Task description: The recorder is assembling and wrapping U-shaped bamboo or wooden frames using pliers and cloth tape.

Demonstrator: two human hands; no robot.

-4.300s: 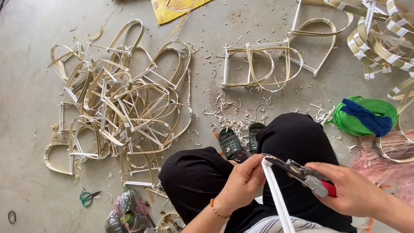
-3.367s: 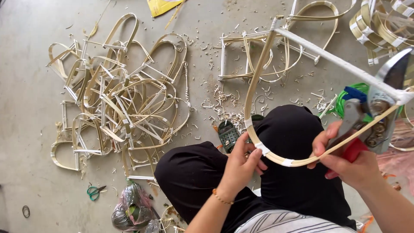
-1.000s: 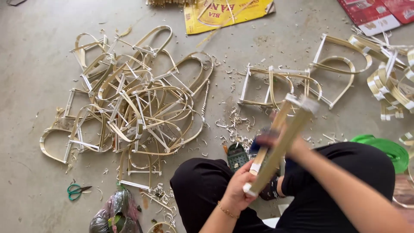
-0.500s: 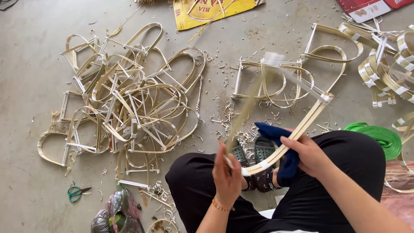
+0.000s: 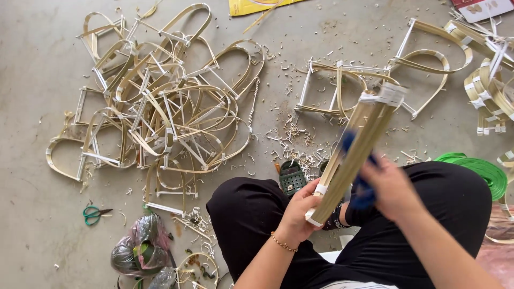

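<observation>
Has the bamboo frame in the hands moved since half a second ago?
Yes. The bamboo frame now stands edge-on, its top over the frames on the floor.

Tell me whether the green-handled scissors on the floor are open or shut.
Slightly open. The scissors lie flat on the concrete floor, blades parted a little at the tips, away from both hands.

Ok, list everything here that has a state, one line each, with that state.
left hand: gripping the frame's lower end
right hand: blurred, pressing a blue cloth on the frame
bamboo frame: held tilted, top end taped white
pile of bent frames: tangled on the floor
green scissors: lying flat, blades shut
green tape roll: lying by the right knee
plastic bag: crumpled
</observation>
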